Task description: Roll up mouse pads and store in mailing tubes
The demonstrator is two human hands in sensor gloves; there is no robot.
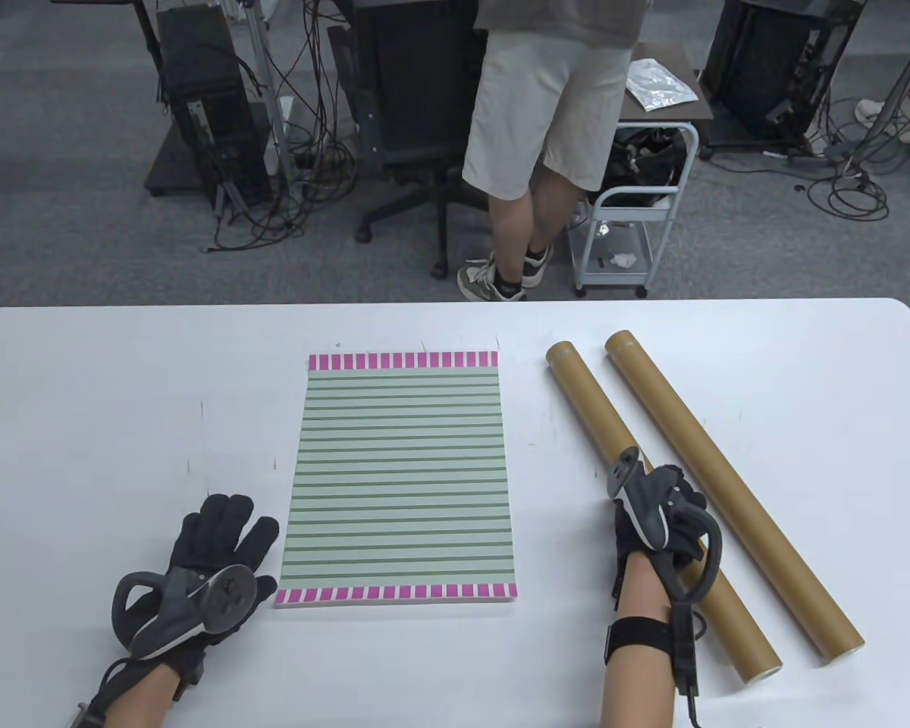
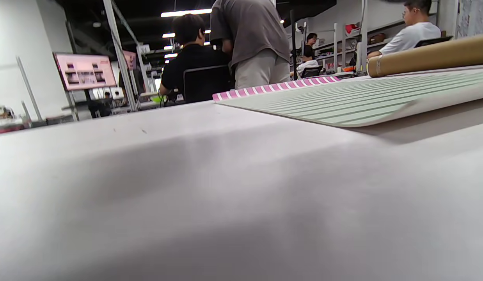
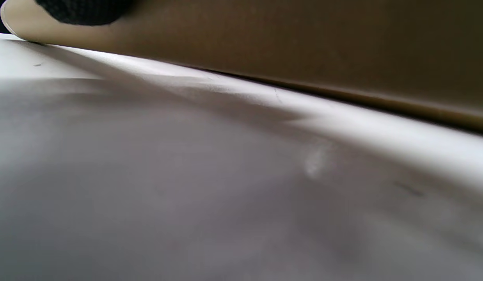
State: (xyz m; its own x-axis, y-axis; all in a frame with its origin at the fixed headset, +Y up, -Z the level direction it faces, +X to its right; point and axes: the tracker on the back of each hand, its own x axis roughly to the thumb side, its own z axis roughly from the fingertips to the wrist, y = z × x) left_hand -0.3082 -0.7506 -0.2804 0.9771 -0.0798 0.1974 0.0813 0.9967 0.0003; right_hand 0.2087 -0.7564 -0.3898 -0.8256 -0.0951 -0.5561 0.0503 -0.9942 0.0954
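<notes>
Striped mouse pad lies flat at table centre, two cardboard tubes to its right. Left hand rests released, fingers spread, just beside the pad; right hand grasps the nearer tube. The pad looks thin, soft and light: best lifted at its near pink edge. The tubes look stiff and light.

mouse pad: flat and unrolled at table centre, pale green with dark green stripes, pink-and-white checked bands on near and far edges; near-left corner lifts slightly in the left wrist view.
left tube: brown cardboard mailing tube, lies diagonally just right of the pad, far end toward the pad; right hand rests over its middle.
right tube: same kind, parallel, just beside the first, untouched.
</notes>
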